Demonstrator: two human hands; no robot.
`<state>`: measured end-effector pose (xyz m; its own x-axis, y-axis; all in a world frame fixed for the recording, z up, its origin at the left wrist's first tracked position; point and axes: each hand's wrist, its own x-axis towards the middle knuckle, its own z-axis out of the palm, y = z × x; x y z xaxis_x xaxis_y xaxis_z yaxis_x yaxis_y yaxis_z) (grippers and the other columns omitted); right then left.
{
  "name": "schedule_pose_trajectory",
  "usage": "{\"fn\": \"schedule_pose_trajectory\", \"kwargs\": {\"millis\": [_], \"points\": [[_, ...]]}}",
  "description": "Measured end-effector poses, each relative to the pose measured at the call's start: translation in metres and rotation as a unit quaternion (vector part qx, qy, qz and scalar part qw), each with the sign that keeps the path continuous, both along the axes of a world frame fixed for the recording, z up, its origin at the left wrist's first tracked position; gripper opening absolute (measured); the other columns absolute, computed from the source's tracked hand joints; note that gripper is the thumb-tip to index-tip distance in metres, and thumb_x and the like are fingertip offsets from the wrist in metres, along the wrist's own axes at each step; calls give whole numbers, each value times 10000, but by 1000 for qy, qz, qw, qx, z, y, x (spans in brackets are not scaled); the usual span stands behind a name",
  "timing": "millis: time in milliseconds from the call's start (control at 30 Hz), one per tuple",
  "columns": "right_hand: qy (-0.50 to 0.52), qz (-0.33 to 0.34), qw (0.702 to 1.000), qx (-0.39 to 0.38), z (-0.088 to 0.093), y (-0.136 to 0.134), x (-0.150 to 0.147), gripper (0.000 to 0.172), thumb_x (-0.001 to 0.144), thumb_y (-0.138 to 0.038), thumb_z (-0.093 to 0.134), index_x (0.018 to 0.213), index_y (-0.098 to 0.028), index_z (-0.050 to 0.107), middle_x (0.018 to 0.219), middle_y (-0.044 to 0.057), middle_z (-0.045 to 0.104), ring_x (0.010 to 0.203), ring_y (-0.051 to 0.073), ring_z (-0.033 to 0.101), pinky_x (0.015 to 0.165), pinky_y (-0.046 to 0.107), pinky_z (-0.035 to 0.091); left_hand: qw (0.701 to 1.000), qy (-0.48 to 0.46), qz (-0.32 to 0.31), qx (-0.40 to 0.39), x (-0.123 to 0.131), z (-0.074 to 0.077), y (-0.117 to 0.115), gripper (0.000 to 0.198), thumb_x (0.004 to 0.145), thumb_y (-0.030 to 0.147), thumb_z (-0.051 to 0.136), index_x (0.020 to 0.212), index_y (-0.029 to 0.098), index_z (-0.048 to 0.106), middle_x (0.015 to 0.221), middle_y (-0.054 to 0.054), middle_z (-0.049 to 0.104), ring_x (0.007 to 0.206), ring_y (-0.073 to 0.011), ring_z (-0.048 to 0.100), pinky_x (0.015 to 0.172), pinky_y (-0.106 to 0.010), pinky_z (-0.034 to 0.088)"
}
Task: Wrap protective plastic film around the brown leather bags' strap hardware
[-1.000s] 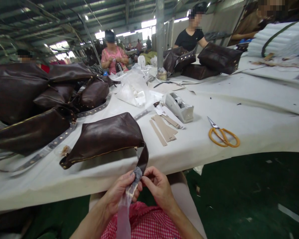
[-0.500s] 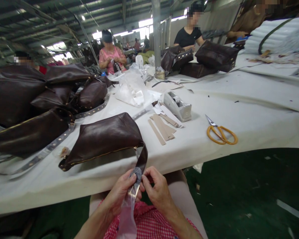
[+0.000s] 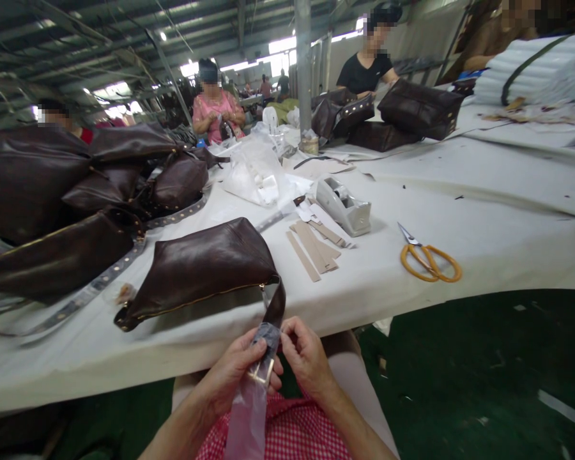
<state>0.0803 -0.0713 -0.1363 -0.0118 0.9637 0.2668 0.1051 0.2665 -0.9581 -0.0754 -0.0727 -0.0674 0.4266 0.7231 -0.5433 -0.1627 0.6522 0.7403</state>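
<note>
A dark brown leather bag (image 3: 206, 271) lies near the table's front edge, its zipper side facing me. Its strap (image 3: 275, 306) hangs over the edge down to my hands. My left hand (image 3: 242, 361) is closed around the strap at a metal buckle (image 3: 262, 372), the thumb on top. Clear plastic film (image 3: 249, 409) covers the strap there and hangs below the buckle over my lap. My right hand (image 3: 304, 351) pinches at the right edge of the wrapped strap, just above the buckle; what lies between its fingertips is too small to tell.
Orange-handled scissors (image 3: 429, 259) lie on the white table (image 3: 483, 236) at right. Beige strips (image 3: 311, 246), a tape dispenser (image 3: 344, 207) and a plastic bag (image 3: 253, 172) are at the middle. More brown bags (image 3: 33, 185) are piled left. Several people work behind.
The wrapped strap and buckle have turned slightly to show more of their flat face. My right hand has shifted slightly up and right, still pinched at the strap's edge.
</note>
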Motion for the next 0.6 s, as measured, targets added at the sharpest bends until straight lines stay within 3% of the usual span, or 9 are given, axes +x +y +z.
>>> {"fn": "schedule_pose_trajectory", "kwargs": {"millis": [133, 267, 433, 600], "points": [[-41, -11, 998, 36, -1, 6, 4, 129, 904, -241, 427, 793, -210, 486, 781, 10, 552, 711, 143, 541, 643, 247, 434, 1000, 19, -21, 12, 0, 0, 6, 523, 818, 524, 615, 1171, 149, 526, 782, -95, 692, 679, -215, 686, 626, -302, 518], [-58, -3, 998, 37, -4, 10, 7, 143, 911, -238, 411, 783, -215, 470, 789, 16, 546, 720, 147, 542, 644, 248, 435, 989, 95, -5, 113, 0, 3, 20, 433, 799, 500, 636, 1037, 138, 623, 851, -69, 686, 735, -181, 642, 680, -281, 489], [-64, 1, 997, 36, -5, 12, 12, 154, 919, -254, 409, 785, -216, 475, 769, 9, 550, 687, 141, 537, 622, 241, 426, 928, 231, -26, 291, 0, 8, 36, 174, 774, 295, 629, 864, 162, 695, 857, -31, 690, 826, -186, 596, 776, -274, 462], [-81, -6, 996, 31, -8, 18, 20, 184, 919, -291, 410, 768, -212, 479, 735, 5, 546, 643, 138, 521, 596, 246, 420, 892, 279, -28, 355, 6, 4, 42, 87, 767, 216, 581, 773, 164, 651, 734, -5, 624, 732, -162, 554, 691, -239, 429]]}}
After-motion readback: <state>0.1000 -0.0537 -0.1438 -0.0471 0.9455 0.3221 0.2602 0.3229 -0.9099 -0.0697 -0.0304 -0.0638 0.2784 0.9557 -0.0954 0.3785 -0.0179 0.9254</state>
